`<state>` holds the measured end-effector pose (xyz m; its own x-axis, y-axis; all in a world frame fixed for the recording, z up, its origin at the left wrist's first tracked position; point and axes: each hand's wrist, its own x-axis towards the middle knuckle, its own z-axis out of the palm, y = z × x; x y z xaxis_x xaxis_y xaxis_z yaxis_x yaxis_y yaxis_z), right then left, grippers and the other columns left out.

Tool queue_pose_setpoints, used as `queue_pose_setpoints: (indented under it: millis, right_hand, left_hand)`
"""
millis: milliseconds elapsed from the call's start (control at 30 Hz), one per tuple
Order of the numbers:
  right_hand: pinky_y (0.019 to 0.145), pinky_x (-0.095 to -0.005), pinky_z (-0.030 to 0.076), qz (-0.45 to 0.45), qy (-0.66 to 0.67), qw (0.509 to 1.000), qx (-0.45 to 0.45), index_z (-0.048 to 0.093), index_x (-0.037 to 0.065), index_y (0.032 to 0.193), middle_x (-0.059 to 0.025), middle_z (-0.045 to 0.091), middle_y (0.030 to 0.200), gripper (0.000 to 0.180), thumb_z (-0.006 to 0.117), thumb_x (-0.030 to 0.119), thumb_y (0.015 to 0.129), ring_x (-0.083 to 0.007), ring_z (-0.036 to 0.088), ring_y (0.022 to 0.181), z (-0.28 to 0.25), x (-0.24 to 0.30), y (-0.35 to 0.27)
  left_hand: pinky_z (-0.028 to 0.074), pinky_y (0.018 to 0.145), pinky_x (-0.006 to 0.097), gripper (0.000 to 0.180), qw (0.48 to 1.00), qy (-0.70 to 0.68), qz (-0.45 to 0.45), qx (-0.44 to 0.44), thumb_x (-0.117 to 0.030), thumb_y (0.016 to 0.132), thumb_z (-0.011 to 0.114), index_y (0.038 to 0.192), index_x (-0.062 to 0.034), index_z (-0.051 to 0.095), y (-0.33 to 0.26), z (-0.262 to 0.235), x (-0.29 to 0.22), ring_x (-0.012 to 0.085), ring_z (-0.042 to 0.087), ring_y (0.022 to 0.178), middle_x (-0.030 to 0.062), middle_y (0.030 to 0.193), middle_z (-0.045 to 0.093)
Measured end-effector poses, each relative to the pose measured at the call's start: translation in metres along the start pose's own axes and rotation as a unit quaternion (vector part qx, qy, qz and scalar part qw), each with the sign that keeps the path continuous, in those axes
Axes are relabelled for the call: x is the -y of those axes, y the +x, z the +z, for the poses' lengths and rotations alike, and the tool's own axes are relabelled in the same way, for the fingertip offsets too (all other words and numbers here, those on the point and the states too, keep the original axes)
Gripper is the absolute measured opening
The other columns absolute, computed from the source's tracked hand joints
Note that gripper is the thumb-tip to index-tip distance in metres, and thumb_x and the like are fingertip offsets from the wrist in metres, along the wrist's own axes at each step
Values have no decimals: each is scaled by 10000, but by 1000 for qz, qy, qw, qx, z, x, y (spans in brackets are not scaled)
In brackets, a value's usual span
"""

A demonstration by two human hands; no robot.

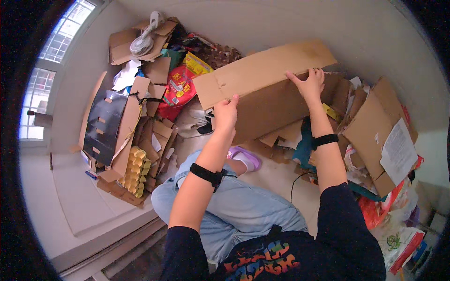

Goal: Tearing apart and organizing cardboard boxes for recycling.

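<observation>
A long brown cardboard box [276,103] is held up in front of me, tilted, with a wide flap [262,68] along its upper side. My left hand [226,114] grips the near left corner of that flap, thumb on top. Toward the right end, my right hand [308,85] is closed on the same edge, its thumb on the flap and its fingers curled over the cardboard. The box hides the floor and part of the pile behind it.
At left, flattened cardboard, a black panel [105,126] and yellow egg trays [135,171] are stacked. A white fan [142,46] and a red bag [178,89] lie farther back. On the right stands a large open carton [375,126] above plastic bags [398,243]. Walls enclose the space.
</observation>
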<state>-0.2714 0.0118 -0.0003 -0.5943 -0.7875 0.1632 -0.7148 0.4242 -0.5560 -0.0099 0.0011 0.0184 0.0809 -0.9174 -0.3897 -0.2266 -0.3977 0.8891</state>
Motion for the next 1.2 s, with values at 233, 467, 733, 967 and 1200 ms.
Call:
queue_pose_setpoints:
  millis: [233,467,733,967,1200]
  right_hand:
    - [1005,-594,210,-12,37,997,-59,534,-9,1110,-188,404,1297,851,708,640,587,-315,213,1312,10,-1,1]
    - [1010,-554,226,-44,40,992,-107,571,-8,1030,-168,466,1232,757,727,595,600,-329,262,1285,13,3,1]
    - [1013,-532,230,-57,67,988,-127,584,2,955,-160,505,1168,666,740,555,617,-333,285,1271,17,1,-1]
    - [1015,-499,243,-72,104,980,-154,603,23,865,-164,530,1086,572,748,522,625,-355,315,1232,17,9,-5]
    - [1009,-494,249,-104,146,960,-216,575,31,866,-154,518,1074,527,783,447,618,-364,321,1215,27,-6,-5]
  left_hand:
    - [400,595,323,331,997,-57,29,-37,-246,850,614,700,48,607,0,7,6,137,482,616,72,635,569]
    - [427,725,339,286,1000,-23,12,7,-223,880,583,918,60,611,6,1,6,199,549,808,121,868,620]
    - [395,655,331,266,999,-29,15,-34,-219,866,597,794,36,567,-1,6,3,172,487,707,85,748,562]
    - [335,534,327,356,996,-61,30,-55,-224,847,617,601,-9,475,16,2,18,126,383,574,34,578,449]
    - [423,748,328,244,999,-41,2,-6,-203,879,582,935,34,602,7,3,4,195,555,827,110,904,621]
